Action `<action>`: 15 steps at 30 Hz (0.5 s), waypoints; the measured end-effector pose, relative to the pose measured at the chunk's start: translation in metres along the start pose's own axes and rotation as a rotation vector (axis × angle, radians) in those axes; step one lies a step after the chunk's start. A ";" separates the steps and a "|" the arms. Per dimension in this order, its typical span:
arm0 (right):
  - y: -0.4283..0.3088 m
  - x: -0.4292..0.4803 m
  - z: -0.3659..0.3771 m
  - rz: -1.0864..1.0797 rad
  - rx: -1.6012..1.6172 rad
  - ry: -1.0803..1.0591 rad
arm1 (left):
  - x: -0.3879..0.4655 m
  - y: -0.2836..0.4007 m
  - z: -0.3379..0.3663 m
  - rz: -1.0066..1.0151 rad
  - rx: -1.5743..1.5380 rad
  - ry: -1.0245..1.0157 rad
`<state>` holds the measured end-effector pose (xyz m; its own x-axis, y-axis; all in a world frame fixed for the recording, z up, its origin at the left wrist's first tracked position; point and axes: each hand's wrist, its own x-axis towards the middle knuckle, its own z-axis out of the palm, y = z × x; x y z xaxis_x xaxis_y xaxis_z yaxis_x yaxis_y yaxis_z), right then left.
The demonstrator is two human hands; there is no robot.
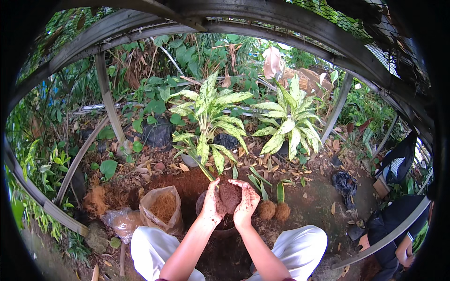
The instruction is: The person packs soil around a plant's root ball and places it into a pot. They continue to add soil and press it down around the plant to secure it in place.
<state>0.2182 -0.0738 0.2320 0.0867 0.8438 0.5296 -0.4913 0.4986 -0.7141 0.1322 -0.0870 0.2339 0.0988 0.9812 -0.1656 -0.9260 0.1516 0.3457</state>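
My left hand (213, 205) and my right hand (247, 203), both smeared with soil, cup a dark ball of soil (230, 198) from either side. A green leaf (206, 172) slants up just beyond my left fingertips; whether it grows from the ball I cannot tell. Beneath the hands is a round container (225, 233), mostly covered by them. Right of my right hand sit two fibre-wrapped balls (267, 210) (282, 212) with upright snake plant leaves (280, 192). To the left stands a plastic bag (177, 210) holding brown coir fibre (164, 206).
Loose fibre (96, 200) and a clear plastic bag (123, 223) lie at left. Two variegated plants (211, 123) (290, 123) stand ahead. Crumpled black plastic (344, 188) lies at right. Another person (393, 232) is at the lower right, behind a curved bar (383, 242).
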 end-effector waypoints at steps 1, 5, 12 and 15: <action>0.001 -0.001 0.004 0.052 0.103 0.018 | 0.003 0.003 0.001 0.016 0.005 -0.001; 0.006 -0.005 0.004 -0.355 -0.633 -0.310 | 0.017 0.012 -0.025 0.120 0.021 -0.030; 0.028 0.005 -0.007 -0.667 -0.854 -0.781 | 0.044 0.004 -0.098 0.073 -0.181 -0.184; 0.043 0.005 -0.007 -0.678 -0.794 -0.834 | 0.047 0.004 -0.115 0.087 -0.255 -0.186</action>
<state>0.2040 -0.0465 0.2012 -0.5804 0.1546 0.7995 0.0970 0.9879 -0.1206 0.0911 -0.0538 0.1214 0.0582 0.9977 0.0340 -0.9930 0.0543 0.1045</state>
